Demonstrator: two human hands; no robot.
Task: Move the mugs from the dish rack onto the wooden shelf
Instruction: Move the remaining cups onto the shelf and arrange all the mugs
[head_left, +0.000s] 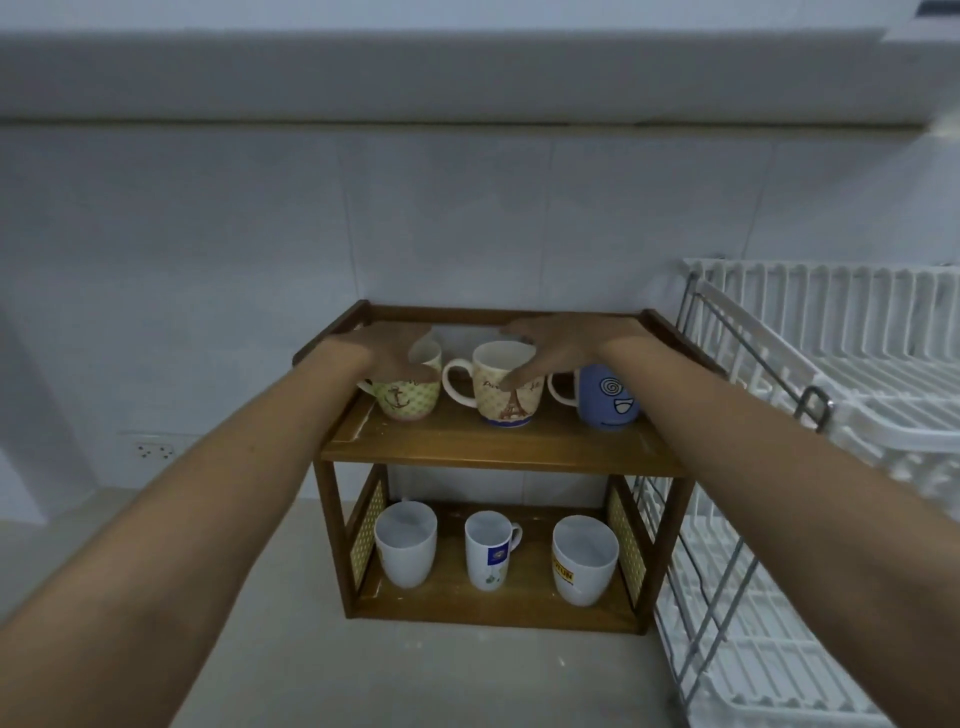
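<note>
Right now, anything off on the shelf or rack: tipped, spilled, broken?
Nothing stands out. Six mugs stand upright on the wooden shelf: three on top, three below, none tipped or visibly chipped. The left hand rests over the anchor mug, the right hand over the Eiffel Tower mug. The dish rack shows no mugs.

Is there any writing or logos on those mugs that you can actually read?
Eiffel Tower mug: cursive word, partly behind the right hand, too blurred to read.
White mug with yellow band: dark letters, too blurred to read.
Small white mug: blue square logo, unreadable.
Anchor mug and blue mug: pictures only.
</note>
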